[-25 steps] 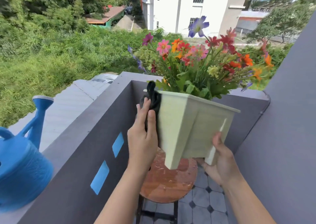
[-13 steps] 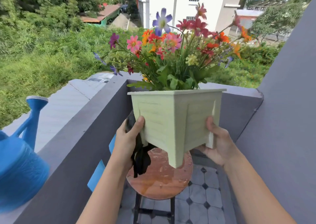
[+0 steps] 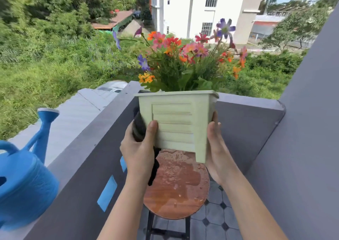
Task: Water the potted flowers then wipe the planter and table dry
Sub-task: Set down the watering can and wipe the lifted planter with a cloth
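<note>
A pale green square planter [image 3: 174,124] full of colourful flowers [image 3: 183,56] is held upright in the air above a small round reddish table [image 3: 176,190], whose top glistens wet. My left hand [image 3: 139,148] presses a dark cloth [image 3: 138,128] against the planter's left side, thumb on the front face. A tail of the cloth hangs down below that hand. My right hand [image 3: 216,146] grips the planter's right side by its corner leg.
A blue watering can [image 3: 23,181] stands on the grey balcony ledge [image 3: 88,135] at the left. Grey walls close in on the left, back and right. Patterned floor tiles [image 3: 211,219] lie under the table. Beyond the ledge is a drop to greenery.
The planter has been turned in my hands from corner-on and tilted to upright with a flat face toward me. My left hand and cloth slid from the rim down to the side.
</note>
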A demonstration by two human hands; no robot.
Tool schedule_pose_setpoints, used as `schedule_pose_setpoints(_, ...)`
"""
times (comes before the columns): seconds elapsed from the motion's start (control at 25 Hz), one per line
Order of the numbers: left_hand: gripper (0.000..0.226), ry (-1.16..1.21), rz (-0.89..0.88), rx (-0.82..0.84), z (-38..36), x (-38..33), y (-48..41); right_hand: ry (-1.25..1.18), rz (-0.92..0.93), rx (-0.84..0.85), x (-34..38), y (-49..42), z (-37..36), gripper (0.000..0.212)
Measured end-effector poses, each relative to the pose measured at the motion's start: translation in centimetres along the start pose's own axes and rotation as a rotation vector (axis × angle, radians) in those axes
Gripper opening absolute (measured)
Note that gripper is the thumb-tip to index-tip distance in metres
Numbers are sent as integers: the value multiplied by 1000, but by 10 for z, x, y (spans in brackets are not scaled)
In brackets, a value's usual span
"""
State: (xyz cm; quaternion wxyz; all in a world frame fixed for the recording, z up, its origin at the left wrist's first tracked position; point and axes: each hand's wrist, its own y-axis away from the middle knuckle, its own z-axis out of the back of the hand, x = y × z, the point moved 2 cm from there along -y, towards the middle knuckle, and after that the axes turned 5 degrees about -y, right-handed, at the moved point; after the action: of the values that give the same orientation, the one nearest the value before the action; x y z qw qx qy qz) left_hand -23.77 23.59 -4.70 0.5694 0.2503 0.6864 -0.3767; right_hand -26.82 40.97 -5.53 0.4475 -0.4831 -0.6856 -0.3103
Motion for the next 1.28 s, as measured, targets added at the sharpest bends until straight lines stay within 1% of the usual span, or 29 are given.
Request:
schedule_pose_setpoints(0.08, 27, -116, -69, -38, -1, -7, 7, 55, -49, -15, 1, 2, -4, 114)
schedule_pose_setpoints(0.12, 30, -158, -88, -53, -1, -10, 10, 64, -33, -34, 2, 5, -7, 116)
schedule_pose_setpoints(0.16, 35, -193, -108, -60, 0, -13, 13, 61, 8, -82, 3, 7, -12, 112)
schedule_pose_setpoints(0.24, 47, -235, -149, -41, 1, -19, 21, 43, 118, -243, -1, 13, -16, 92)
schedule_pose_setpoints(0.28, 52, -232, -168, -27, 2, -23, 26, 37, 150, -291, 0, 15, -18, 83)
schedule_pose_setpoints(0.32, 54, -225, -178, -14, 5, -27, 32, 30, 161, -306, 3, 19, -21, 79)
schedule_pose_setpoints(0.36, 54, -213, -188, 5, 7, -33, 37, 7, 156, -302, 7, 23, -22, 81)
schedule_pose_setpoints(0.44, 55, -168, -175, 47, 10, -46, 41, -8, 138, -279, 19, 32, -20, 93)
schedule_pose_setpoints(0.52, 58, -130, -150, 70, 12, -66, 31, 21, 134, -241, 32, 39, -20, 92)
schedule_pose_setpoints(0.56, 56, -117, -154, 64, 15, -77, 26, 40, 136, -212, 35, 42, -22, 91)
schedule_pose_setpoints(0.64, 44, -83, -240, 40, 19, -103, 22, 61, 154, -194, 41, 48, -29, 88)
schedule_pose_setpoints(0.68, 39, -90, -320, 41, 21, -113, 25, 68, 167, -199, 43, 49, -32, 85)
schedule_pose_setpoints(0.8, 42, -300, -635, 62, 22, -126, 46, 111, 192, -210, 54, 52, -46, 79)
schedule_pose_setpoints(0.84, 44, -363, -678, 46, 22, -122, 47, 138, 214, -196, 57, 52, -52, 80)
schedule_pose_setpoints(0.96, 42, -337, -571, -121, 20, -123, 38, 195, 274, -201, 62, 54, -69, 88)
schedule_pose_setpoints(1.0, 42, -357, -595, -167, 17, -127, 39, 209, 295, -198, 63, 54, -75, 92)
schedule_pose_setpoints(1.08, 41, -497, -776, -168, 7, -132, 47, 205, 329, -188, 61, 56, -85, 100)
schedule_pose_setpoints(1.16, 37, -681, -971, -138, -2, -138, 52, 116, 325, -161, 64, 57, -88, 102)
schedule_pose_setpoints(1.2, 37, -742, -1013, -147, 0, -143, 49, 76, 309, -150, 65, 58, -89, 101)
schedule_pose_setpoints(1.24, 37, -749, -1010, -169, 4, -149, 43, 53, 288, -142, 67, 58, -88, 99)
schedule_pose_setpoints(1.28, 38, -697, -974, -185, 6, -155, 38, 51, 266, -137, 72, 58, -84, 98)
